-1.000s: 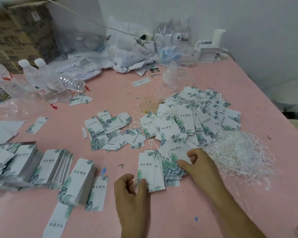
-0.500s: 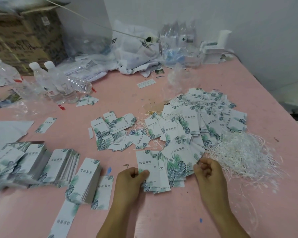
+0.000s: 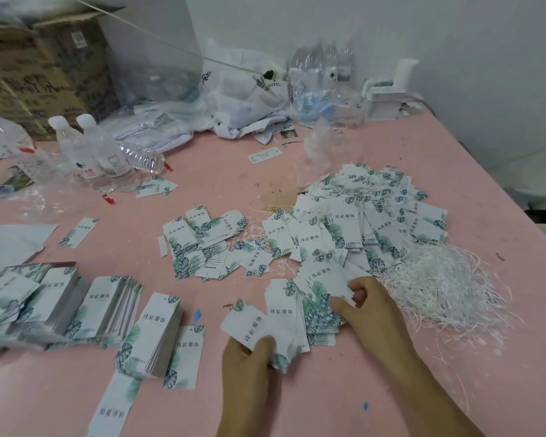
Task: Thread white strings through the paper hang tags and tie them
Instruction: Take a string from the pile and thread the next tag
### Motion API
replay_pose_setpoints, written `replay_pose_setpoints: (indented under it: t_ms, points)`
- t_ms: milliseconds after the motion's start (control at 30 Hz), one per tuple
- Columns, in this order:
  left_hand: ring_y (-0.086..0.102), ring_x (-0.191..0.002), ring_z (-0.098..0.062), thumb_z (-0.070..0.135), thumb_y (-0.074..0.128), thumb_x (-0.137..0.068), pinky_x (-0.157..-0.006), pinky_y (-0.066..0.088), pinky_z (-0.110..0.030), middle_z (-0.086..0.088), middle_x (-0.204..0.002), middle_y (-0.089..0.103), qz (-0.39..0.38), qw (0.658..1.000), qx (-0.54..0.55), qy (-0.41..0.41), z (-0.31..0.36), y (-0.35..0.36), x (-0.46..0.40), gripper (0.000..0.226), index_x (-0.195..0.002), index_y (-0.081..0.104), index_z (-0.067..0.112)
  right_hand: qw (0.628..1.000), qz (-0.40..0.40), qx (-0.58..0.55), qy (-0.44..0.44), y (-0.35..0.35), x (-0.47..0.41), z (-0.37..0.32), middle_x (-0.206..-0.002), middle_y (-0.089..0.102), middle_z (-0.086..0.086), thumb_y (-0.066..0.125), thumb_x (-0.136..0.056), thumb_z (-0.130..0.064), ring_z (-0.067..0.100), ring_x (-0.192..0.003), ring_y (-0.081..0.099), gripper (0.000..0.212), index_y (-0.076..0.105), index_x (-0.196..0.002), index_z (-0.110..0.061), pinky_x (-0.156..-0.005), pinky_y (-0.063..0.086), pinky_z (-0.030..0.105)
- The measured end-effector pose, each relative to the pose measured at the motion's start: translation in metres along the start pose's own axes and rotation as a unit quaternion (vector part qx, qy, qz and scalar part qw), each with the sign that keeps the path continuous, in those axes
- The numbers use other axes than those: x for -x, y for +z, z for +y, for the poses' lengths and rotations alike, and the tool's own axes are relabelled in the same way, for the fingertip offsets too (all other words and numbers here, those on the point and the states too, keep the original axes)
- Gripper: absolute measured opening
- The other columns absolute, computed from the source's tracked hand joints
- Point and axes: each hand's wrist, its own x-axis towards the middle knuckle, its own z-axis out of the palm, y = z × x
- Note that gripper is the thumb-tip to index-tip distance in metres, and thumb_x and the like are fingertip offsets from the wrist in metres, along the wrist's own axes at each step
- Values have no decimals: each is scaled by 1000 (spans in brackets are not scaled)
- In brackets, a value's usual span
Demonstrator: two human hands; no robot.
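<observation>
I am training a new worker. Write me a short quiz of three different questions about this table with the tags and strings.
1. True or false: the left hand holds a tag.
2. Where is the string pile? A) right of the right hand B) beside the water bottles C) on the cardboard box
3. Fill in: the table is ____ in colour.

Key: 1 true; 2 A; 3 pink.

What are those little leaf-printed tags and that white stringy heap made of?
The tags look like thin matte card: flat, stiff-edged, printed. The white strings seem to be thin cord, perhaps paper or plastic: fine, pale, tangled strands. The left hand holds one tag.
</observation>
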Motion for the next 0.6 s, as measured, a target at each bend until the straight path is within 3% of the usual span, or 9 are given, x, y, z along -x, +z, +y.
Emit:
replay_pose_setpoints:
  t_ms: [100,233,333,433,500,600]
  points:
    - [71,-88,-44,-1,53,-63,-74,58,-49,-25,-90,73,-52,997,-51,9,-12,1,11,37,-94,72,7,997,-58,-28,40,-8,-10,-5,-91,57,-9,80,-76,-38,5,-80,57,39,56,-104,-25,-62,40,23]
    - [71,-89,-32,17,57,-54,-77,59,-44,-18,-94,75,-134,983,-123,22,-23,6,18,42,-90,76,27,991,-107,-67,52,-16,-21,-14,-78,65,-4,81,-78,-22,4,-65,61,21,65,-89,-14,-56,42,19]
    - [69,-84,-38,25,60,-54,-77,56,-43,-23,-87,73,-153,979,-137,-7,-25,12,18,34,-81,75,14,989,-102,-100,49,-18,-23,-15,-66,60,-7,79,-79,-13,-6,-43,52,16,64,-76,-10,-46,38,8]
    - [68,-81,-38,21,59,-62,-81,54,-46,-23,-84,72,-142,981,-133,-24,-22,15,17,21,-74,75,15,988,-108,-93,54,-22,-22,-17,-58,56,3,76,-83,-14,1,-37,43,23,63,-70,0,-41,32,10]
    - [68,-79,-39,15,58,-65,-83,53,-50,-27,-86,71,-122,987,-94,-37,-18,17,15,23,-81,73,15,990,-113,-66,47,-26,-21,-18,-56,52,9,71,-88,-17,9,-40,37,30,60,-66,0,-40,28,14]
    - [66,-75,-43,0,57,-68,-78,56,-54,-35,-89,68,-101,993,-7,-65,-15,19,15,34,-102,59,-3,992,-115,-48,34,-30,-22,-21,-61,58,17,67,-90,-17,17,-52,44,31,60,-69,5,-52,34,25]
